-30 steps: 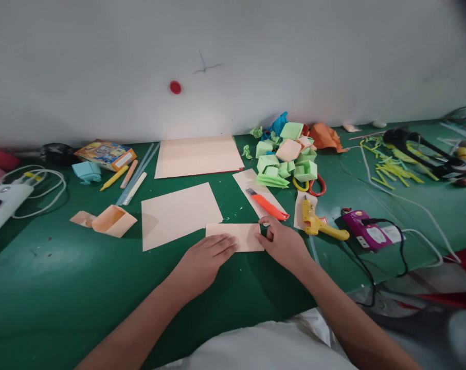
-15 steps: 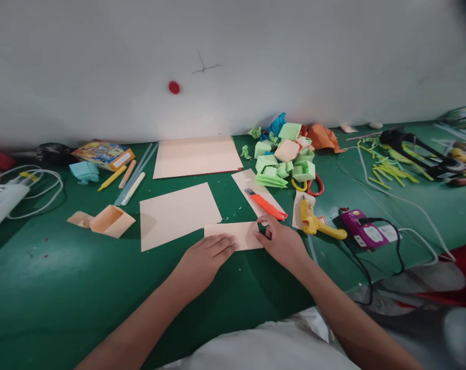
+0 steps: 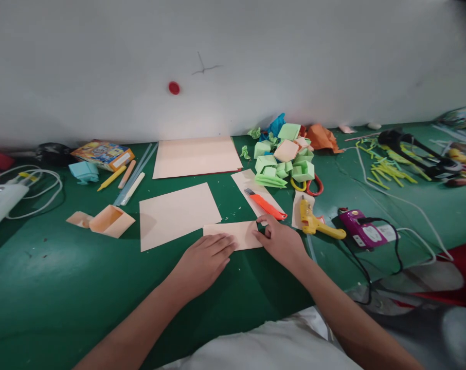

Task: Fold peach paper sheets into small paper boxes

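Note:
A small peach paper strip [image 3: 245,229] lies on the green table in front of me. My left hand [image 3: 210,252] rests flat across its left part, fingers stretched out and close together. At the strip's right end, my right hand [image 3: 281,239] has curled fingers, with thumb and index finger holding the edge near the upper corner. Just beyond the right hand is an orange utility knife [image 3: 267,204], lying on another peach paper piece [image 3: 244,180]. A larger peach sheet [image 3: 179,216] lies left of the strip, its corner close to it.
A yellow glue gun [image 3: 314,221] and purple power box [image 3: 362,228] with cables sit at right. Folded green and peach paper boxes [image 3: 285,154] pile near scissors [image 3: 315,186]. A peach sheet stack [image 3: 196,156] lies by the wall. An open peach paper box [image 3: 111,221] stands left.
Both hands stay in the same places on the paper strip. The whole view has shifted very slightly; nothing on the table has visibly moved.

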